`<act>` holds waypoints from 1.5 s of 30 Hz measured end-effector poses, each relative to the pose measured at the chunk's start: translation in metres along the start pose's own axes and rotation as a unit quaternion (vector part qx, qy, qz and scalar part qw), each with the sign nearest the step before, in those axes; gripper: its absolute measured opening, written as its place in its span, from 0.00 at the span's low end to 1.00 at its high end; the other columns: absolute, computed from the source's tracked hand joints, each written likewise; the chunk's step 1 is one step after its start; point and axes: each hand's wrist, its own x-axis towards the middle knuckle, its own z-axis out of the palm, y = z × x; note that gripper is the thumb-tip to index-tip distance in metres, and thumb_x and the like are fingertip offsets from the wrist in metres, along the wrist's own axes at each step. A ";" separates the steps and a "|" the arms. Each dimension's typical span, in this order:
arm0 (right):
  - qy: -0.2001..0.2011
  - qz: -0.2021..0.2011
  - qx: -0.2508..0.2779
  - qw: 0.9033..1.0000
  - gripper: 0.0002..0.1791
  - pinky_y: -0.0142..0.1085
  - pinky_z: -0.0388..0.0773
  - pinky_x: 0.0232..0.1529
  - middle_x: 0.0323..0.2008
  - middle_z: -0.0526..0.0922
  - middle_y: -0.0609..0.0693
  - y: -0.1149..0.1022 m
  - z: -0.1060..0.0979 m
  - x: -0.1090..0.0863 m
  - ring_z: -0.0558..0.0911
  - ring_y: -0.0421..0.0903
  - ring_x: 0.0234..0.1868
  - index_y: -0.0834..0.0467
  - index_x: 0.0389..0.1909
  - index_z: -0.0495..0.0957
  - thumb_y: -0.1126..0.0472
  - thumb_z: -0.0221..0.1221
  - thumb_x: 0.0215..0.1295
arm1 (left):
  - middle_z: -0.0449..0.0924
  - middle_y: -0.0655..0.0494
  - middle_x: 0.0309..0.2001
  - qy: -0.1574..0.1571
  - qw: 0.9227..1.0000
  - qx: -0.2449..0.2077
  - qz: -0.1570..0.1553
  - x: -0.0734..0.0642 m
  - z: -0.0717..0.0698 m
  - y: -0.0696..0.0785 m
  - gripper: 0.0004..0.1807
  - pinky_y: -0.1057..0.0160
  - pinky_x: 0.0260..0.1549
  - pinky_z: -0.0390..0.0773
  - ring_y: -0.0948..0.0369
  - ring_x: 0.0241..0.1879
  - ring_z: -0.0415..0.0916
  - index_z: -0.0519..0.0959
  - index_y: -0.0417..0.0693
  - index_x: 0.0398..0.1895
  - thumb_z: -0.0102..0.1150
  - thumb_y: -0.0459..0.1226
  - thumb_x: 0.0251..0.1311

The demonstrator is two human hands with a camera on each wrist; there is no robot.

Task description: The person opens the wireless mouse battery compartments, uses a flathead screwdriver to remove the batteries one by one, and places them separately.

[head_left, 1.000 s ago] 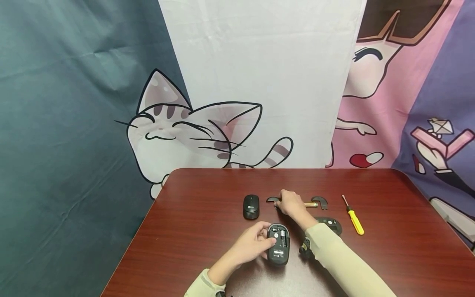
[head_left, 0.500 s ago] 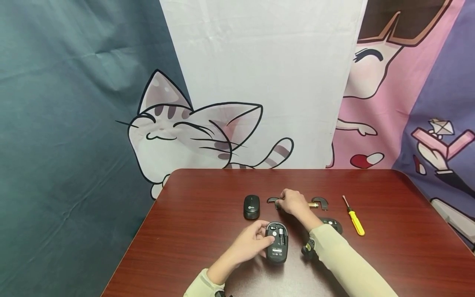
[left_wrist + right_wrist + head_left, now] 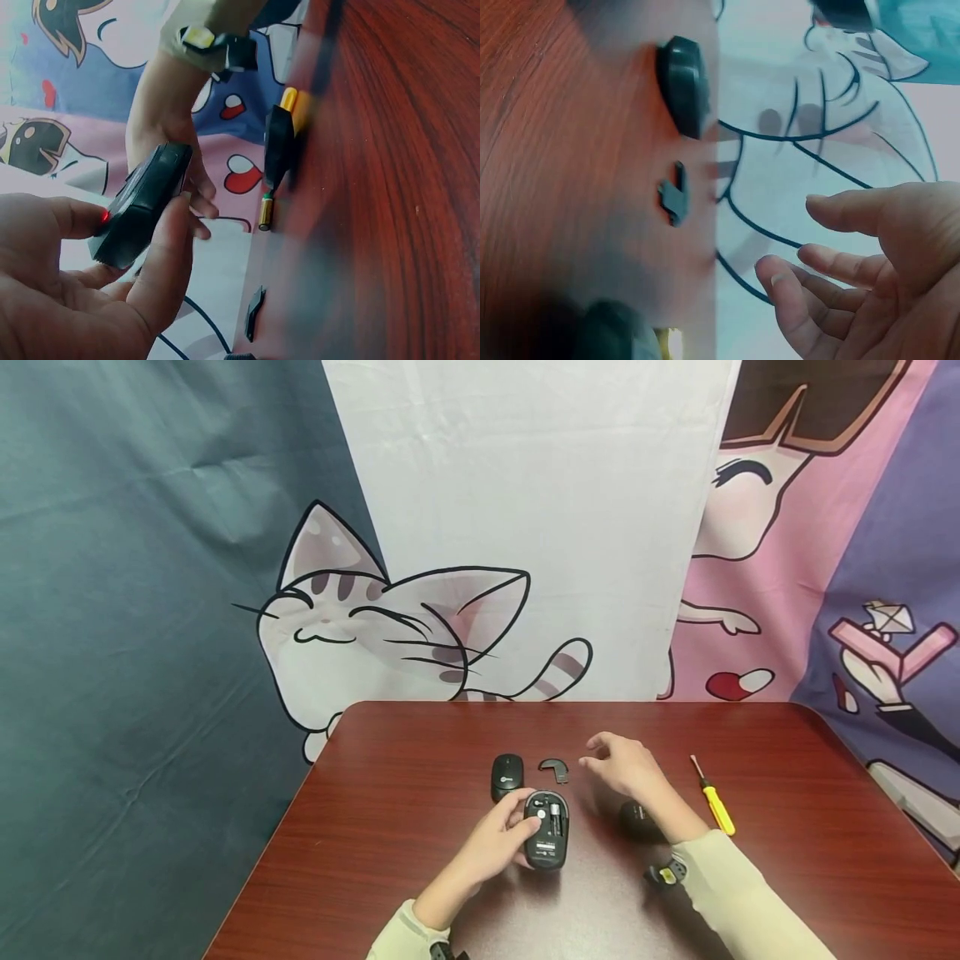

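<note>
My left hand (image 3: 483, 847) grips a black computer mouse (image 3: 547, 831) underside up, thumb on its base. Its battery compartment is uncovered, and a light cylinder shows in the slot. In the left wrist view the mouse (image 3: 142, 206) is pinched between thumb and fingers, above the table. My right hand (image 3: 626, 768) hovers to the right of a curved black battery cover (image 3: 554, 769). The right wrist view has this hand (image 3: 855, 277) with fingers loosely bent and nothing between them. A gold battery (image 3: 266, 212) lies on the table, hidden behind the right hand in the head view.
A second black mouse (image 3: 507, 775) stands left of the cover. Another mouse (image 3: 637, 817) lies partly under my right forearm. A yellow-handled screwdriver (image 3: 714, 800) is at the right of the brown table (image 3: 360, 827). A printed curtain (image 3: 525, 485) hangs behind.
My right hand has come away from the left battery cover and shifted right, exposing that cover while blocking the other. My left hand has moved the mouse slightly up and left.
</note>
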 end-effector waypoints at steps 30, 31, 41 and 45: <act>0.015 0.033 -0.019 0.999 0.36 0.63 0.78 0.48 0.55 0.82 0.66 0.077 -0.070 -0.071 0.80 0.67 0.55 0.61 0.62 0.74 0.38 0.63 0.66 | 0.77 0.37 0.55 0.008 0.998 -0.062 0.031 -0.001 -0.001 0.006 0.29 0.47 0.27 0.90 0.51 0.40 0.85 0.57 0.37 0.69 0.54 0.31 0.69; 0.014 0.035 -0.020 0.999 0.36 0.63 0.78 0.48 0.55 0.81 0.67 0.080 -0.071 -0.072 0.79 0.67 0.56 0.62 0.62 0.73 0.38 0.62 0.66 | 0.77 0.37 0.55 0.007 0.998 -0.058 0.030 -0.001 -0.001 0.006 0.29 0.49 0.27 0.90 0.51 0.40 0.85 0.58 0.37 0.69 0.55 0.31 0.69; 0.009 0.068 -0.038 0.997 0.39 0.66 0.76 0.46 0.54 0.80 0.70 0.107 -0.078 -0.082 0.76 0.72 0.55 0.65 0.62 0.71 0.36 0.61 0.66 | 0.77 0.36 0.57 -0.002 0.998 -0.055 0.032 -0.003 -0.001 0.003 0.28 0.45 0.31 0.90 0.52 0.42 0.85 0.61 0.34 0.67 0.57 0.29 0.67; 0.008 0.068 -0.051 0.996 0.38 0.65 0.76 0.45 0.52 0.81 0.72 0.118 -0.075 -0.084 0.76 0.73 0.53 0.68 0.61 0.71 0.40 0.62 0.67 | 0.78 0.37 0.57 0.000 0.998 -0.048 0.029 -0.005 -0.002 0.004 0.28 0.47 0.32 0.90 0.53 0.43 0.85 0.63 0.34 0.66 0.60 0.29 0.64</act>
